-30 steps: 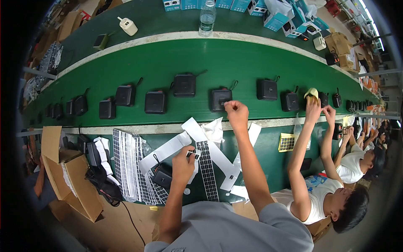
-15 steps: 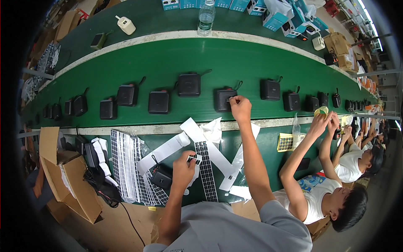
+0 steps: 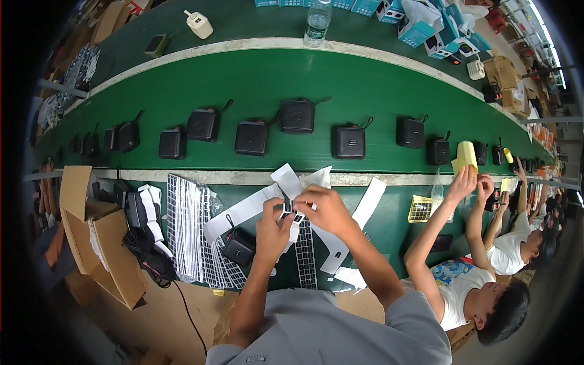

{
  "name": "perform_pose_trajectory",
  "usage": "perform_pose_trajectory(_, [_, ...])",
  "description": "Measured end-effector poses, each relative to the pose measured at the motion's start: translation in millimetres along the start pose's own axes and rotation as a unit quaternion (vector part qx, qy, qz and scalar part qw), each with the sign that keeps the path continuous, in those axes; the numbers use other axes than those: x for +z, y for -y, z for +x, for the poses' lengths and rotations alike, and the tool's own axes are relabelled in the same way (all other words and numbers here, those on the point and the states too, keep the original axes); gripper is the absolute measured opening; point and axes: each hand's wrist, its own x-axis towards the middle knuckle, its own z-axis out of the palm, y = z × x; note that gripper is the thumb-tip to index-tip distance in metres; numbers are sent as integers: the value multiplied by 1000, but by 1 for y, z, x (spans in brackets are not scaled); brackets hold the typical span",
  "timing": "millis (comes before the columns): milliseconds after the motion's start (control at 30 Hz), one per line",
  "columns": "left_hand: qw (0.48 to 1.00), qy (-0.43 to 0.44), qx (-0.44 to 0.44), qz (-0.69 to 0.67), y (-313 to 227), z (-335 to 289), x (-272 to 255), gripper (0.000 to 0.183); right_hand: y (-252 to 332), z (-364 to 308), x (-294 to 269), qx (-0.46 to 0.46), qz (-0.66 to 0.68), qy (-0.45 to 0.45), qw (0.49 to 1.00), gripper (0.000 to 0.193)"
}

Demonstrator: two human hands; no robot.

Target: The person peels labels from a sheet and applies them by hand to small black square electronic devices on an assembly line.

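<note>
Over the near bench, my left hand (image 3: pixel 272 232) pinches a short strip of black-and-white stickers (image 3: pixel 294 217). My right hand (image 3: pixel 325 208) meets it there, its thumb and fingertips closed at the strip's upper edge; whether a single sticker has come loose is too small to tell. Below them a long sheet of black stickers (image 3: pixel 306 258) lies on the bench. To the left of my left hand sits a boxy black device with a strap (image 3: pixel 238 248). Beyond my hands, a similar black device (image 3: pixel 348 143) on the green belt carries small light marks on its face.
More black devices (image 3: pixel 251 137) stand along the green belt (image 3: pixel 213 73). Stacked sticker sheets (image 3: pixel 188 234) and an open cardboard box (image 3: pixel 109 261) are at left. A co-worker (image 3: pixel 462 274) at right handles a yellow sheet (image 3: pixel 466 155). A water bottle (image 3: pixel 317 24) stands across the belt.
My right hand has left the face of the black device on the belt and come back to my left hand. My left hand has risen slightly with the sticker strip. The view has shifted a little.
</note>
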Motion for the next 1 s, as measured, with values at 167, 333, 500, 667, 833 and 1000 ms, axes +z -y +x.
perform_pose_trajectory(167, [999,-21,46,16,2,-2,1,43,1,-6,-1,-20,-26,76,997,13])
perform_pose_trajectory(333, [998,-10,60,27,11,-4,3,42,1,-4,-3,-32,-23,93,995,10])
perform_pose_trajectory(500, [998,-13,43,35,4,-5,0,37,-6,-2,-1,-43,-33,92,994,10])
perform_pose_trajectory(667, [993,4,76,85,3,-5,-3,22,6,-7,9,-52,-5,-23,998,10])
perform_pose_trajectory(833, [992,14,119,49,2,-3,-7,17,10,-4,6,59,113,10,992,12])
perform_pose_trajectory(1000, [981,47,176,67,5,6,-17,24,0,6,-6,95,174,81,977,8])
